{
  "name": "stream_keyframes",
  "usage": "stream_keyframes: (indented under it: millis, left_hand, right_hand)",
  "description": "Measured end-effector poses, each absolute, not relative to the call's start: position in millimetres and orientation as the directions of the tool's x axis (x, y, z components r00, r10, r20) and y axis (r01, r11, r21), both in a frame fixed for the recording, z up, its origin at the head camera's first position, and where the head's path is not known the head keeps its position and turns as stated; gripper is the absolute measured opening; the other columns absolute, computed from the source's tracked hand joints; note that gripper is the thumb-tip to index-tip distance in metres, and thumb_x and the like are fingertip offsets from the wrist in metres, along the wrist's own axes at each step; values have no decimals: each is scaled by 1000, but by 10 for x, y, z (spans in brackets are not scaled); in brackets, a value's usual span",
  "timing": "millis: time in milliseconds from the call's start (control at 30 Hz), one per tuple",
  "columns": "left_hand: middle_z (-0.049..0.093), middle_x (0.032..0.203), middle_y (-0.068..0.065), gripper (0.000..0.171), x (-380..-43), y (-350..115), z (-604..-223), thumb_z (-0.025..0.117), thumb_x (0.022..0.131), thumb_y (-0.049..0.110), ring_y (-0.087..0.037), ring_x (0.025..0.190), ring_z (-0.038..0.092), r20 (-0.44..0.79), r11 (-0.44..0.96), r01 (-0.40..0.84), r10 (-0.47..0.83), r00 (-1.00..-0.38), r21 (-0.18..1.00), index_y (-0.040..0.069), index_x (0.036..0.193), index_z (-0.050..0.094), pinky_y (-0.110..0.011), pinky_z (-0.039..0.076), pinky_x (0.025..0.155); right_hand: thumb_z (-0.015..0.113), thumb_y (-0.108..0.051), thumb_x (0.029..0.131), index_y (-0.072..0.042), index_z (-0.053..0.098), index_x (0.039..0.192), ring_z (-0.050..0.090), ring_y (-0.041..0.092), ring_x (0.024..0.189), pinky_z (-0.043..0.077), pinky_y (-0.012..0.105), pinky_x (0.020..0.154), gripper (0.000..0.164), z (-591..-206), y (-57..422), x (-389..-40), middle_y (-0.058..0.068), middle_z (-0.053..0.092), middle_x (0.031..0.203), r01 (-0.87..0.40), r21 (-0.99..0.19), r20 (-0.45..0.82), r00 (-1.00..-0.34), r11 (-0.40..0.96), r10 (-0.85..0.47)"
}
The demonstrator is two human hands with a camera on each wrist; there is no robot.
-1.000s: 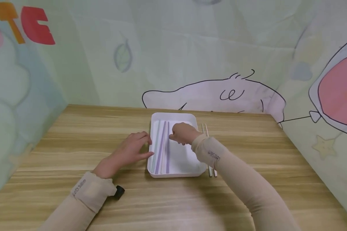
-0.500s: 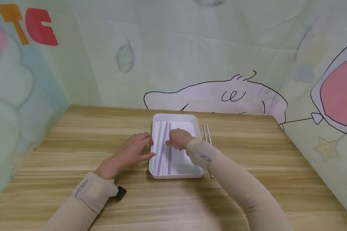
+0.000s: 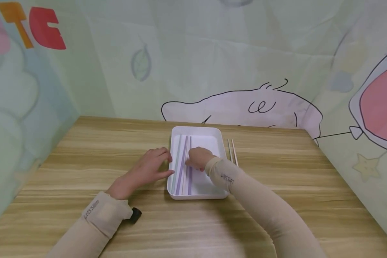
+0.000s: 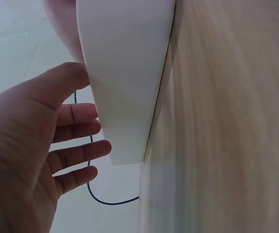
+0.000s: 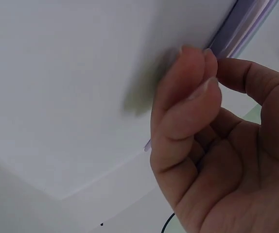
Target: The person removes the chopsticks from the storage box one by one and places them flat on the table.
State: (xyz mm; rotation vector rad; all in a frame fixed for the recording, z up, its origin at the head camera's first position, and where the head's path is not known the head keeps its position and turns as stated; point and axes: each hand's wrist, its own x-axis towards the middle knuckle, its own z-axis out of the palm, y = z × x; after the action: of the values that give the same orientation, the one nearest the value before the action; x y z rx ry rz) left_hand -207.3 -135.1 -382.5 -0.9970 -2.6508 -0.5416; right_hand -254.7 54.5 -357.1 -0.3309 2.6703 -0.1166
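Note:
A white tray [image 3: 209, 196] stands on the table, with several slim chopsticks lying lengthwise in its left half. Among them are a pale green chopstick [image 3: 176, 161], a purple chopstick [image 3: 180, 168] and a rightmost purple chopstick [image 3: 190, 184]. My right hand [image 3: 200, 158] reaches into the tray and pinches that rightmost one between thumb and fingertips. In the right wrist view, the same purple chopstick [image 5: 234, 26] runs behind the curled fingers. My left hand [image 3: 148, 167] is at the tray's left side, its fingers loosely bent and fingertips at the rim [image 4: 88, 63].
Two more chopsticks [image 3: 233, 152] lie on the wooden table [image 3: 116, 143] just right of the tray, partly covered by the right sleeve [image 3: 261, 200]. A printed cloth wall [image 3: 193, 64] closes off the back and sides.
My right hand has moved left and slightly nearer within the tray, onto the rightmost purple chopstick. The left hand has stayed at the tray's rim.

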Motion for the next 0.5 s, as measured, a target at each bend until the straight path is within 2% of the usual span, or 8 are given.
stream_keyframes:
  millis: [500]
  left_hand:
    - [64, 98, -6, 31, -2080, -1350, -3831, 78, 79, 30, -20, 87, 59, 371, 693, 678, 579, -726, 245, 7, 93, 63, -41, 49, 84]
  right_hand:
    - [54, -27, 95, -12, 49, 62, 48, 10, 40, 35, 20, 40, 37, -3595, 509, -2512, -1, 49, 48, -199, -91, -415, -883, 976, -219]
